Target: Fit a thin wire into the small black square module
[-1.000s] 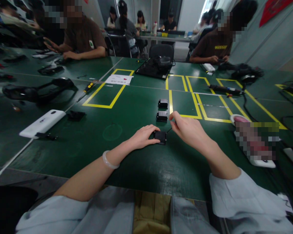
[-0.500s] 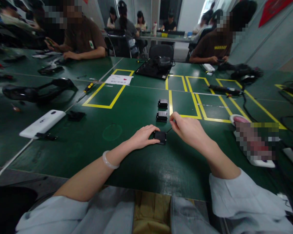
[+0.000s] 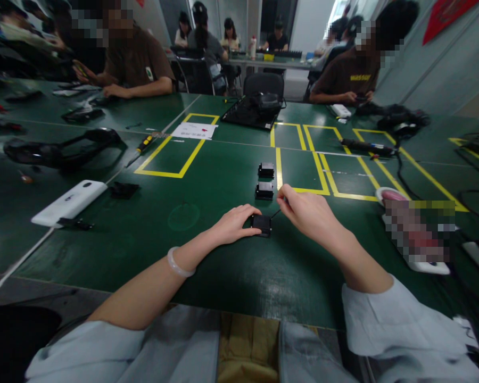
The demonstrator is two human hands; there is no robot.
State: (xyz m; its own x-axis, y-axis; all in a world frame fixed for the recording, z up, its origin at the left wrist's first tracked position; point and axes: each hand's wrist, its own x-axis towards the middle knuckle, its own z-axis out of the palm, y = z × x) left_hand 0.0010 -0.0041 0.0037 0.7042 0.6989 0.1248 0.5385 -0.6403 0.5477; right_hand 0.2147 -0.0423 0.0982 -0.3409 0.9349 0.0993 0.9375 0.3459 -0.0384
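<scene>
Holds black box [image 3: 261, 224] on counter [image 3: 231, 274] in left grip [image 3: 236, 224]. Pinches thin rod [image 3: 277, 213] in right grip [image 3: 308, 210], slanting leftward to box's right side.

One camera does all the looking here, worn on the head of the person at the broad dark green table [image 3: 219, 282], aimed forward and down. It sees the small, flat, black rectangular block [image 3: 262, 225] from near and above, just below and right of the picture's middle. On the near side of that block, the wearer's own pale blue-grey cloth sleeves [image 3: 387, 319] fill the lower corners, closest of all. Well beyond the block, the wide view runs past the black-backed chair [image 3: 264, 84] to people [image 3: 209, 45] farther off.
</scene>
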